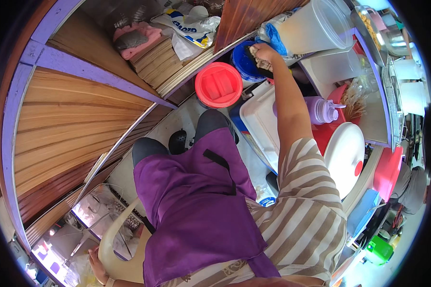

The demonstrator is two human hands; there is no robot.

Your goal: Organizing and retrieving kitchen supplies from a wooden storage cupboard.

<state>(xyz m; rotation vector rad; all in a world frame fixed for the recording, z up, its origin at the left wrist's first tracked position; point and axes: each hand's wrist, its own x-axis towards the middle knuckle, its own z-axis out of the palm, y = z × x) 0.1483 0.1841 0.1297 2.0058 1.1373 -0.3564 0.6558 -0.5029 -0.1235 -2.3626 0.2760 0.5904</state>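
Observation:
My right hand is shut on a dark and beige patterned cloth, at the rim of a blue bucket. Part of the bucket is hidden by the hand and cloth. Just left of it stands a bucket with a red lid. My left hand is low at the left, against the outer edge of a cream plastic chair; its grip on the chair is not clear. A purple apron covers my lap.
A cooler box with a white lid stands by my right knee, a lilac bottle on its far side. Clear plastic tubs and a round white lid are at the right. Cabinet panels close in the left.

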